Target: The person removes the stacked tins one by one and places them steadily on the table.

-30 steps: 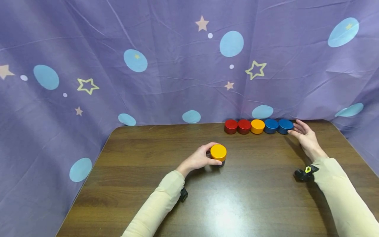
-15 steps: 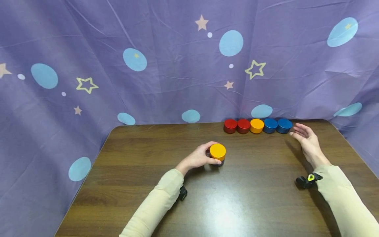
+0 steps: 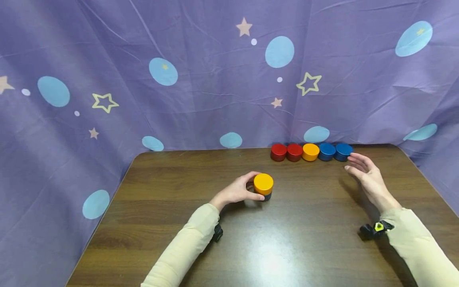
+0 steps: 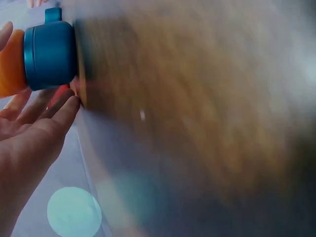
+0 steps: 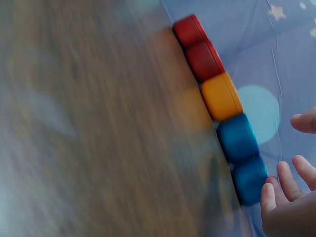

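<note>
A yellow tin (image 3: 263, 183) is stacked on a dark blue tin (image 4: 52, 55) in the middle of the table. Around this stack lies my left hand (image 3: 238, 190), loosely, thumb in front and fingers behind. In the left wrist view its fingers (image 4: 42, 116) look fairly straight along the tins; whether they touch is hard to tell. My right hand (image 3: 369, 179) hovers just in front of the back row's right end, holding nothing, its fingers spread and slightly bent. Nearest to it is the end blue tin (image 3: 343, 152); the right wrist view shows the fingertips (image 5: 269, 195) beside that tin.
Along the table's back edge stand two red tins (image 3: 287, 152), a yellow tin (image 3: 310, 152) and two blue tins (image 5: 238, 138), side by side. A purple curtain (image 3: 201, 79) hangs right behind the wooden table (image 3: 172, 187).
My left thumb has drawn back slightly to the left along the stack, which stays in place. My right hand has come away from the end blue tin, moving toward me.
</note>
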`<state>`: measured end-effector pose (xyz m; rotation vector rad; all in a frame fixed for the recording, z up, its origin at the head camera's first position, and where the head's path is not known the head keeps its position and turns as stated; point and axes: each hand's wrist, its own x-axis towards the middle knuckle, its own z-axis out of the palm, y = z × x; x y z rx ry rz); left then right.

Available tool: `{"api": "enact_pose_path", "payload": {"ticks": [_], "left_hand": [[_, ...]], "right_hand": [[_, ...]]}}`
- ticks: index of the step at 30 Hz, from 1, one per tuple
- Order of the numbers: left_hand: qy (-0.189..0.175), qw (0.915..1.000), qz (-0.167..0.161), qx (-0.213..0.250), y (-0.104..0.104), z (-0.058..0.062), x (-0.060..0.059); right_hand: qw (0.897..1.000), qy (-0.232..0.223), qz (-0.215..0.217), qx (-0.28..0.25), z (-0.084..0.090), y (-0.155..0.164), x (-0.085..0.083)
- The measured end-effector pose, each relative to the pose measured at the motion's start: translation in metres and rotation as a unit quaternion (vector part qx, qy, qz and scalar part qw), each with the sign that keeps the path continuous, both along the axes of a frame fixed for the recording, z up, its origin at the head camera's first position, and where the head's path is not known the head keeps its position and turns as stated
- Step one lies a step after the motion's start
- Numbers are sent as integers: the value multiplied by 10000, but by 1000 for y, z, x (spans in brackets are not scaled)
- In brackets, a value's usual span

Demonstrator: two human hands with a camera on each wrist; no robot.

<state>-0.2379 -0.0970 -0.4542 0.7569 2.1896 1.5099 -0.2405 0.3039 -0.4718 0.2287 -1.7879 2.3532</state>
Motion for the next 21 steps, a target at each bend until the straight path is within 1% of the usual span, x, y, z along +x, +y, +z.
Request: {"api": "enact_pose_path", "payload": {"ticks": [3, 6, 7, 10, 14, 21], "left_hand": [[355, 9982, 51, -477, -4, 0, -2], [706, 9911, 118, -1123, -7, 0, -2], [749, 9892, 137, -1256, -8, 0, -2], [771, 9867, 162, -1422, -8, -1, -4], [750, 9867, 134, -1433, -8, -3, -6], [695, 9838, 4, -1652, -7, -5, -10]], "right_hand": [[9995, -15, 76, 304, 3, -7, 4], [9981, 42, 196, 586, 6, -15, 9], [9974, 96, 230, 676, 6, -18, 11], [9943, 298, 325, 972, 8, -25, 16], [9879, 572, 417, 1380, 11, -35, 22], [9841, 652, 644, 1519, 14, -46, 27]]}}
